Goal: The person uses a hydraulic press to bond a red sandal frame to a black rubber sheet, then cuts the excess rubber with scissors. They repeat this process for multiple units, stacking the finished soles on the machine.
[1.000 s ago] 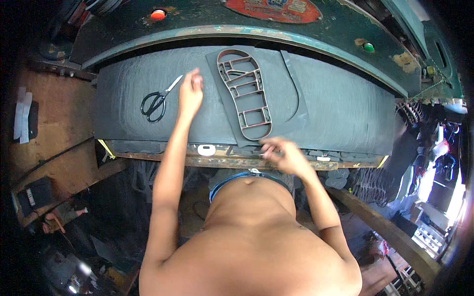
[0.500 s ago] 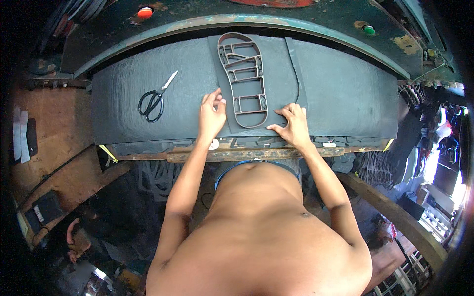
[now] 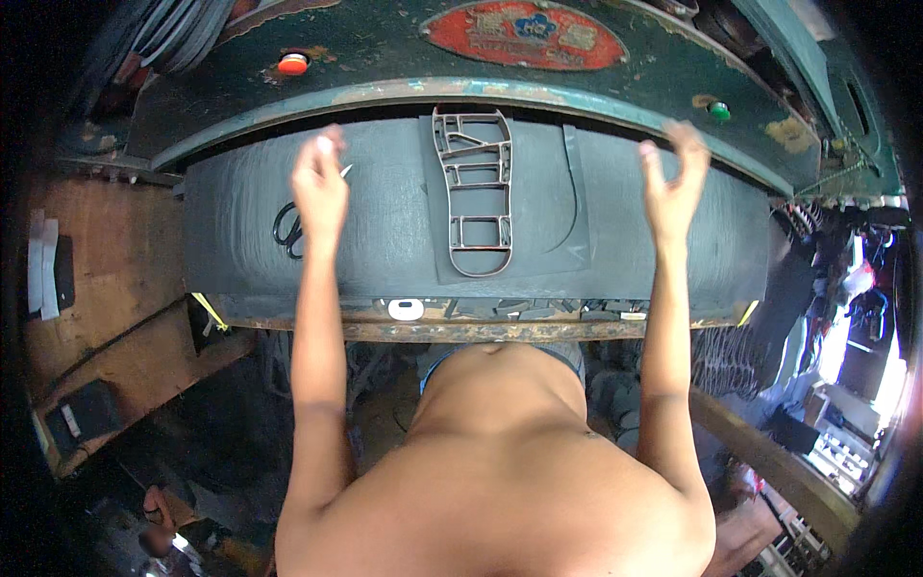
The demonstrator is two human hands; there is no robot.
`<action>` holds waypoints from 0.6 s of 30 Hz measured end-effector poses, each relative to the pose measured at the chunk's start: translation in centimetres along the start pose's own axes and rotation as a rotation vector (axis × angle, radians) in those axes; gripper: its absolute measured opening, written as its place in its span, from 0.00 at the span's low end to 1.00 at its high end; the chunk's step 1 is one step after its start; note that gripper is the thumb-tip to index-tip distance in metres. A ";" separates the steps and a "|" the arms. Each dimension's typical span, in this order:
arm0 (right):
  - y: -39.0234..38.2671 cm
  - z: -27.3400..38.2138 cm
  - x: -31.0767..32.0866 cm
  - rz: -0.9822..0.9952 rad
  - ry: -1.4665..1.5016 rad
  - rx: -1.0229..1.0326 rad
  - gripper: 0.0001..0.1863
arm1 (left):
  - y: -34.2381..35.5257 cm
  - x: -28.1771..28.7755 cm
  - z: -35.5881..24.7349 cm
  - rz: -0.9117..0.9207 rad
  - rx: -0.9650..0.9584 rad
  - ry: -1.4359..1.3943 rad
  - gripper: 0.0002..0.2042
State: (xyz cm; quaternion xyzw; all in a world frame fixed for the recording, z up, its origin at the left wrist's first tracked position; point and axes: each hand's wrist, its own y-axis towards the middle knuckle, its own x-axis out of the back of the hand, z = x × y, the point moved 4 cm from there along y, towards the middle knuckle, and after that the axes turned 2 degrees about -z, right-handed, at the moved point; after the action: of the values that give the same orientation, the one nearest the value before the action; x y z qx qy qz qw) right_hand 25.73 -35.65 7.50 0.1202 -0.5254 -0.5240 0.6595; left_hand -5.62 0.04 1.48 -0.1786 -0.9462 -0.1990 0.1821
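Observation:
A sole-shaped metal cutting die [image 3: 479, 245] with inner cross-frames lies on a dark grey sheet [image 3: 548, 231] in the middle of the grey work surface [image 3: 385, 212]. The machine's front edge hides its far end. My left hand [image 3: 320, 188] is raised over the scissors [image 3: 288, 231], covering part of them; its fingers are loosely bent, slightly blurred, with nothing seen in them. Over the right side of the surface hovers my right hand [image 3: 675, 183], thumb and fingers apart and bare. Neither hand touches the die.
Across the far side runs a green machine beam [image 3: 461, 91] with a red button [image 3: 293, 64] at left and a green button [image 3: 718, 111] at right. A thin dark strip [image 3: 574, 183] lies right of the die. A small white object [image 3: 405, 309] rests by the near wooden edge [image 3: 500, 332].
Both hands have left the die's near end, moving apart and forward, the left toward the red button's side, the right toward the green. The view has shifted, showing more of the machine.

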 end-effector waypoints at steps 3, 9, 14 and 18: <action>5.6 -3.8 1.6 -0.373 -0.170 0.105 0.34 | 6.0 3.4 -3.6 -0.502 -0.489 0.150 0.18; 8.5 -10.2 1.5 -0.572 -0.435 0.317 0.43 | 11.4 1.8 -5.1 -0.749 -0.305 0.249 0.31; 6.2 -11.5 2.2 -0.718 -0.498 0.335 0.41 | 8.9 1.7 -3.7 -0.922 -0.303 0.053 0.31; 3.8 -8.0 4.0 -0.817 -0.509 0.469 0.38 | 6.3 2.4 -3.7 -0.914 -0.098 0.111 0.27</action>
State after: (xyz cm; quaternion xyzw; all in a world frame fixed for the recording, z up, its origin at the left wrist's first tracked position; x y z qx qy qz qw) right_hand 34.04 -40.45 9.09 0.3279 -0.6821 -0.6193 0.2088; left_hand -4.11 4.45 7.61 0.2593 -0.9062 -0.3127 0.1176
